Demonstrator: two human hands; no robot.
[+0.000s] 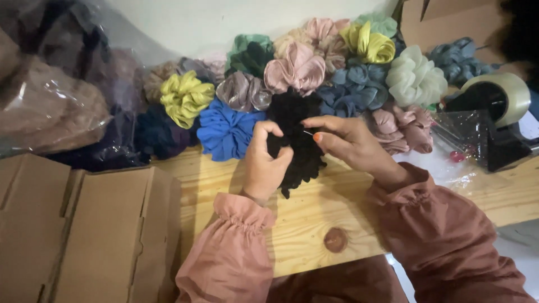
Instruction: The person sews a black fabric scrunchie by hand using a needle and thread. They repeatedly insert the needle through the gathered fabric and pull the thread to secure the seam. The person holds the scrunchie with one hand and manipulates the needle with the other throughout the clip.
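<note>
My left hand (264,163) grips a black scrunchie (296,126) from the left, over a wooden table (314,219). My right hand (348,140) pinches a thin needle or pin at the scrunchie's right side, the fingertips touching the black fabric. Both arms wear dusty pink sleeves with gathered cuffs. Just left of the black scrunchie lies a blue scrunchie (226,130). Behind it a pink satin scrunchie (296,68) and a slate blue one (351,85) sit in a pile.
Several more scrunchies, among them a yellow-green one (185,96) and a white one (414,78), crowd the table's back. Flat cardboard boxes (84,230) lie at the left. A tape dispenser (497,112) stands at the right. Plastic bags of fabric (50,95) fill the far left.
</note>
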